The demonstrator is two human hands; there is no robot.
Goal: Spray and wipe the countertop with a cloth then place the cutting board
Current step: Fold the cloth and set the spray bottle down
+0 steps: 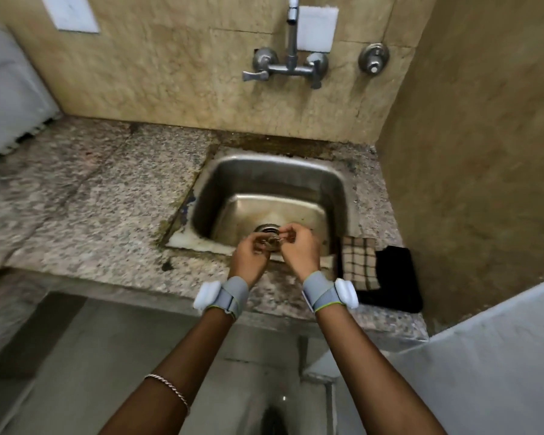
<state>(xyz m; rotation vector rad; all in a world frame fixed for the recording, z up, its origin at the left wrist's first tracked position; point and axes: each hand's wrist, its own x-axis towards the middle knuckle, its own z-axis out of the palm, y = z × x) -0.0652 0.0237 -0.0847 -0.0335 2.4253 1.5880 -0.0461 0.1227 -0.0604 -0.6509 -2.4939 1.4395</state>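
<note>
Left hand (248, 257) and right hand (299, 248) are hovering curled over the sink (220, 183) (holding anything? cannot tell), the likely limp cloth (357, 262) lying right, best bunched.

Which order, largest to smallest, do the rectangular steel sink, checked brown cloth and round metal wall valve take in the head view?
Rectangular steel sink
Checked brown cloth
Round metal wall valve, though farther away, so less sure

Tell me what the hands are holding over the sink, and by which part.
Cannot be told: the left hand and right hand meet with curled fingertips above the sink; anything pinched there is too blurred to name.
</note>
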